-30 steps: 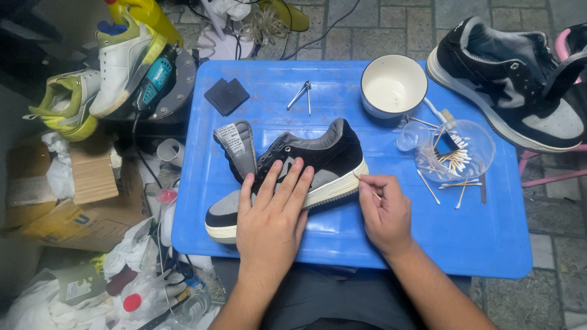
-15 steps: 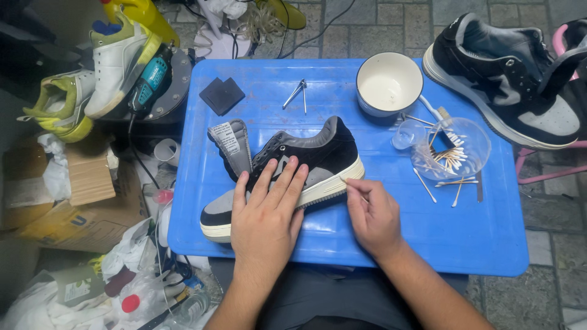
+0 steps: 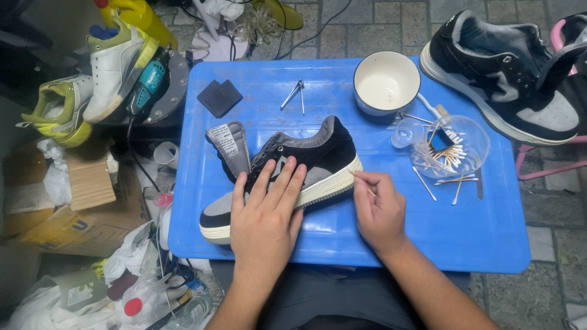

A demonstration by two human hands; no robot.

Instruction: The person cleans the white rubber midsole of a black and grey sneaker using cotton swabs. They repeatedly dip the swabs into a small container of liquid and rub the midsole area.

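Blue plastic table carries the lot. Black/grey sneaker lies on its side mid-table, toe toward the person, tongue pulled out w/ label showing. Prob light, upper soft & will dent; cream midsole is stiffer, so best held flat across the side panel or gripped at the sole edge.

Left hand lies palm-down on the sneaker's side, fingers spread & straight, pressing, not gripping.

Right hand just beside the heel, fingers pinched closed on a thin cotton swab, tip at the heel's midsole. Swab v. light, flimsy, prob snaps if pushed hard; pinch near the working end.

White bowl at far edge. Clear dish w/ more swabs to the right. Metal tweezers far side.
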